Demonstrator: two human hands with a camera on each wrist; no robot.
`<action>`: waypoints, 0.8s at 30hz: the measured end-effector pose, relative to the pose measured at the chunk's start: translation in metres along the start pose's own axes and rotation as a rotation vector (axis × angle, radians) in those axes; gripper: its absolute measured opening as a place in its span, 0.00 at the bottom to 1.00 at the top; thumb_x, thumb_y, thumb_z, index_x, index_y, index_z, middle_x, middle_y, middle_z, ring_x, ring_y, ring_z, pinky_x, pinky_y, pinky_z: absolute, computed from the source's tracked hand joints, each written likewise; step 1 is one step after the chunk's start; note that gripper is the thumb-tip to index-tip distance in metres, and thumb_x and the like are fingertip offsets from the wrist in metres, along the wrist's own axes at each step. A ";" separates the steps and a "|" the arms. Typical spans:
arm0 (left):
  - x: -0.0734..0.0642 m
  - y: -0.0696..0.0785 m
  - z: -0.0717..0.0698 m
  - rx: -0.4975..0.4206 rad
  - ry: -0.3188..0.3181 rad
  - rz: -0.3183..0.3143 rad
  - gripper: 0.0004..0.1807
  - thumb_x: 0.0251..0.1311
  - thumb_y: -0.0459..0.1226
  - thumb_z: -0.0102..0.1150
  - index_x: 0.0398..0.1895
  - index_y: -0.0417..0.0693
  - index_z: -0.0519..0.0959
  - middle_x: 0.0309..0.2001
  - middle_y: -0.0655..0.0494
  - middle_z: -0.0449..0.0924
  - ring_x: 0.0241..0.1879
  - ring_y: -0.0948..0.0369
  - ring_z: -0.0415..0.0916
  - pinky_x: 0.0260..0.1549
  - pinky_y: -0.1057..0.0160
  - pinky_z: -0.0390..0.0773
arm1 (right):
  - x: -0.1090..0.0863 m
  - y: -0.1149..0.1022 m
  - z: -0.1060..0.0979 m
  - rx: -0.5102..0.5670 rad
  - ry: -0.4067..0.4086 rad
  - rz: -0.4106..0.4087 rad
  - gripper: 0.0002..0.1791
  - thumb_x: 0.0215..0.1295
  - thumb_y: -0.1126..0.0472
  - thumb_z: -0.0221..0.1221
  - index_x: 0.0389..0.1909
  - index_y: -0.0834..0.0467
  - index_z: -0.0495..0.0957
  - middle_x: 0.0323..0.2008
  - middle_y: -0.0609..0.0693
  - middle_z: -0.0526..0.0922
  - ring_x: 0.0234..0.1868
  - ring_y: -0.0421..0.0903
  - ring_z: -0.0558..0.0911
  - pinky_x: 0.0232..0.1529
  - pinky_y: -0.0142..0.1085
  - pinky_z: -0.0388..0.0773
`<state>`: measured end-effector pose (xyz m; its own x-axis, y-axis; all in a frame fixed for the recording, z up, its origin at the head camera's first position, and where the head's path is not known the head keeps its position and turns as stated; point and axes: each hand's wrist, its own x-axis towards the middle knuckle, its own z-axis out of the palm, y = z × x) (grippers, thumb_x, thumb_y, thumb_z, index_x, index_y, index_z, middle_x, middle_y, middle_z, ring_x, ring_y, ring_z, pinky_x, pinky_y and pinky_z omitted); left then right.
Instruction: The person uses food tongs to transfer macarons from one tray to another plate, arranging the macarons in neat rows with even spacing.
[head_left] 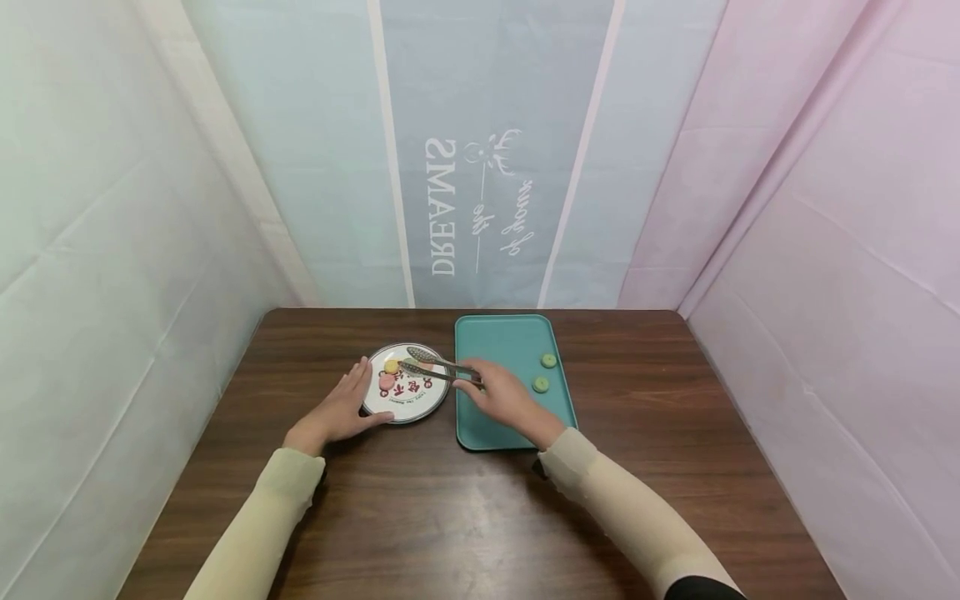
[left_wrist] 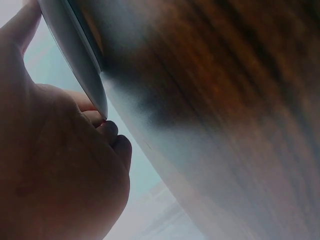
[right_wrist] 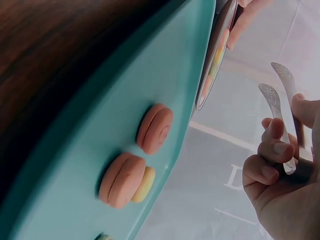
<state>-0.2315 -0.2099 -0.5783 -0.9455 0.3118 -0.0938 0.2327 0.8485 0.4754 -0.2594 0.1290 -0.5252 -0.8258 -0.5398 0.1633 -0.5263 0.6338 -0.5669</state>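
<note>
The tongs (head_left: 442,362) look made of polished metal. The plate (head_left: 405,412) appears glossy, like glazed ceramic; the tray (head_left: 498,337) seems of smooth, rather matt plastic. The table (head_left: 465,508) shows wood grain with a soft shine, and the backdrop (head_left: 495,83) is creased cloth

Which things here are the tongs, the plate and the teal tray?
Tongs (right_wrist: 270,96): right wrist view, on one perforated tip.
Plate (head_left: 412,409): head view, on its near, bare white part.
Teal tray (head_left: 498,335): head view, on its bare far floor.

Tray (head_left: 498,337): showing plain teal
Plate (head_left: 406,414): bearing red characters on white
Tongs (right_wrist: 270,95): gleaming silver-grey
Tray macarons (right_wrist: 120,181): showing pink, yellow and green
</note>
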 end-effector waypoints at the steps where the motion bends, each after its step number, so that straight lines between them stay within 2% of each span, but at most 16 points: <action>1: 0.000 0.000 0.000 -0.001 -0.001 -0.001 0.67 0.70 0.66 0.62 0.85 0.28 0.38 0.86 0.31 0.32 0.85 0.37 0.35 0.83 0.36 0.42 | -0.001 0.001 -0.001 -0.004 0.002 0.006 0.24 0.82 0.46 0.60 0.68 0.57 0.80 0.41 0.46 0.83 0.35 0.42 0.79 0.34 0.41 0.78; 4: 0.000 0.001 -0.001 -0.005 -0.007 -0.008 0.67 0.70 0.66 0.62 0.85 0.29 0.37 0.86 0.32 0.31 0.86 0.37 0.34 0.83 0.37 0.42 | -0.005 0.003 -0.004 -0.015 0.011 0.016 0.25 0.82 0.45 0.59 0.68 0.56 0.80 0.42 0.45 0.83 0.36 0.40 0.79 0.34 0.40 0.78; 9: -0.001 0.001 -0.002 -0.007 -0.015 -0.018 0.66 0.70 0.66 0.62 0.85 0.29 0.37 0.87 0.33 0.31 0.86 0.38 0.34 0.83 0.37 0.42 | -0.009 0.005 -0.007 -0.003 0.033 0.012 0.23 0.81 0.47 0.60 0.66 0.58 0.80 0.36 0.45 0.80 0.29 0.43 0.75 0.27 0.39 0.74; 14: -0.002 0.002 -0.001 -0.003 -0.017 -0.017 0.66 0.70 0.65 0.62 0.85 0.28 0.38 0.86 0.32 0.32 0.86 0.37 0.35 0.83 0.37 0.42 | -0.012 0.008 -0.011 0.057 0.022 0.047 0.24 0.81 0.47 0.60 0.67 0.57 0.79 0.36 0.45 0.81 0.25 0.42 0.77 0.23 0.38 0.77; 20: 0.000 0.000 0.000 -0.005 -0.022 -0.010 0.66 0.70 0.65 0.62 0.86 0.29 0.37 0.86 0.32 0.31 0.86 0.38 0.34 0.83 0.37 0.42 | -0.017 0.012 -0.016 0.183 -0.032 0.111 0.25 0.82 0.48 0.59 0.70 0.56 0.75 0.40 0.58 0.85 0.25 0.49 0.87 0.24 0.40 0.83; 24: 0.003 -0.001 0.000 -0.003 -0.020 -0.010 0.67 0.70 0.66 0.62 0.86 0.30 0.36 0.87 0.33 0.31 0.86 0.39 0.34 0.83 0.37 0.42 | -0.020 0.015 -0.019 0.198 -0.029 0.112 0.25 0.83 0.50 0.59 0.72 0.58 0.74 0.41 0.62 0.86 0.27 0.53 0.89 0.26 0.41 0.82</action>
<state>-0.2344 -0.2098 -0.5793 -0.9432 0.3114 -0.1161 0.2221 0.8505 0.4768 -0.2552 0.1600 -0.5215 -0.8690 -0.4901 0.0685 -0.3794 0.5711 -0.7279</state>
